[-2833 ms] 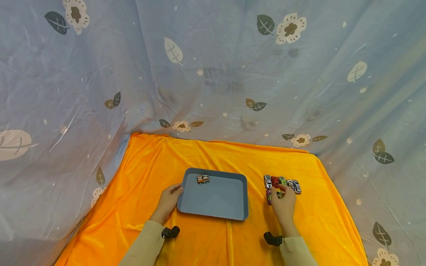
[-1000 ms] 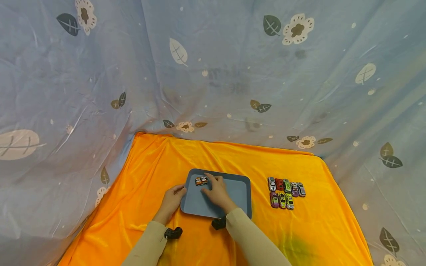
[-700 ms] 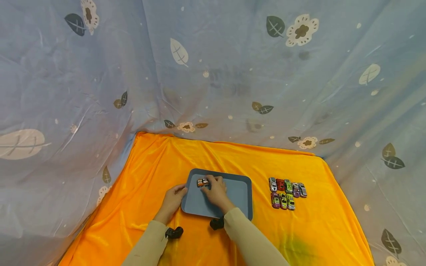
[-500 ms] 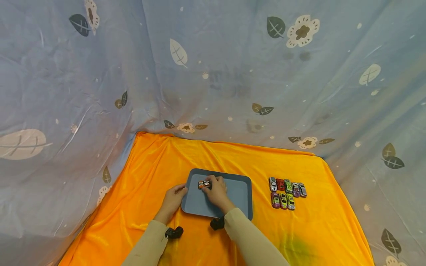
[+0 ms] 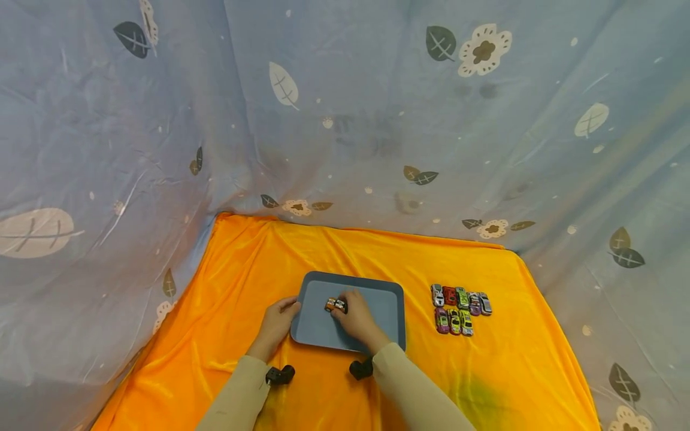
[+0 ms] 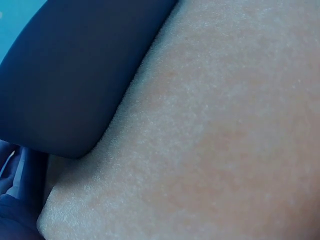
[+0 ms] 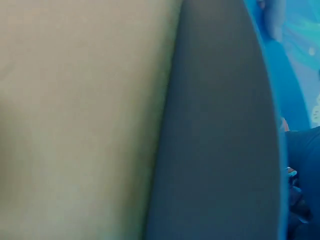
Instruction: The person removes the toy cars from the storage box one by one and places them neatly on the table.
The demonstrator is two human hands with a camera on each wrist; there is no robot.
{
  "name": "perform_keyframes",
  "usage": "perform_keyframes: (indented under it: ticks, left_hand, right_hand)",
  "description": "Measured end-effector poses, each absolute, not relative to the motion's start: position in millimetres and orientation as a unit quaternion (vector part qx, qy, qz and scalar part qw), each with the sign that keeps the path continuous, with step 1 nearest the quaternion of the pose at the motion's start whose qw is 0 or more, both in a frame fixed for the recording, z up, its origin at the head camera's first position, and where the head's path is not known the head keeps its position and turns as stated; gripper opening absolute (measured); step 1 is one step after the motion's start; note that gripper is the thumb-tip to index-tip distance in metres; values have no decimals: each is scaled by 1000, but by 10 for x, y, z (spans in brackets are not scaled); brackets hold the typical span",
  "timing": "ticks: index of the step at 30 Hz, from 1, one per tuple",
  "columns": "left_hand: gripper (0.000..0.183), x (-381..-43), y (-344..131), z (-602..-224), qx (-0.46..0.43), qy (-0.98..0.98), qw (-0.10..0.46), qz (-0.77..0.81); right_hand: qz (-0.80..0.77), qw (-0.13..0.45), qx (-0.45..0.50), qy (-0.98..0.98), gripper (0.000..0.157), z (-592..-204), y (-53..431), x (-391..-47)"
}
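A grey-blue rectangular tray [image 5: 377, 308] lies on the orange cloth in the head view. My left hand [image 5: 275, 326] holds its left rim, thumb at the edge; the other fingers are partly hidden. Inside the tray, left of its middle, my right hand [image 5: 358, 314] pinches a small orange and white toy car [image 5: 330, 304] between thumb and fingers. The car sits at a slant, its right end partly covered by the fingertips. Both wrist views are mostly filled by close, blurred surfaces and do not show the holds clearly.
Several toy cars stand in two rows right of the tray, among them a purple one [image 5: 442, 321] and a red one [image 5: 450, 296]. Orange cloth [image 5: 431, 257] spreads around the tray. A patterned grey-blue curtain [image 5: 345, 149] rises behind and at both sides.
My right hand has come from the car rows at the right into the tray and taken hold of the orange toy car. That car has shifted nearer and rightward, turning slightly. The left hand stays put.
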State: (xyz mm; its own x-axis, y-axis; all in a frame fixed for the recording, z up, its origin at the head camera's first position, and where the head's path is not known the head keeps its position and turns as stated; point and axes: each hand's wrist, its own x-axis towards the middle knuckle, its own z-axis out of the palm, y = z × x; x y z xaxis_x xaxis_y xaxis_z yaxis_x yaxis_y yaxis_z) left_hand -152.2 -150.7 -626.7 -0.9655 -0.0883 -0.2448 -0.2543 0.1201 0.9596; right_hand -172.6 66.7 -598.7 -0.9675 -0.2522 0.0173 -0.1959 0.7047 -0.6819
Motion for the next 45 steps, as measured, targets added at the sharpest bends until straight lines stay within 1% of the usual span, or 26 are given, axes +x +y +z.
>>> perform_keyframes:
  ticks: [5, 9, 14, 21, 25, 31, 38, 45]
  left_hand:
    - [45, -1515, -1505, -6252, -113, 745, 67, 654]
    - [44, -1515, -1503, -6236, -113, 745, 67, 654]
    - [46, -1520, -1526, -6242, -111, 749, 64, 650]
    - [45, -1527, -1553, -6262, -111, 747, 65, 652]
    - [45, -1535, -1546, -6283, -113, 745, 67, 654]
    - [44, -1535, -1533, -6289, -106, 751, 65, 648]
    - [41, -1530, -1538, -6264, -105, 752, 64, 647]
    - [42, -1535, -1543, -6280, -105, 747, 68, 653]
  right_hand:
    - [-357, 28, -124, 925, 36, -5891, 860, -1630]
    - [-372, -10, -112, 922, 37, -5785, 1084, -1567]
    - [-401, -74, -87, 909, 34, -5764, 1423, -1546]
    - [-402, -110, -36, 908, 36, -5767, 1956, -1461]
    - [-390, -141, -19, 910, 36, -5810, 2250, -1425]
    - [-407, -146, 49, 900, 43, -5846, 2672, -1347]
    - [-418, -179, 162, 876, 51, -5928, 3030, -1265]
    - [-439, -168, 239, 850, 61, -6045, 3244, -1188]
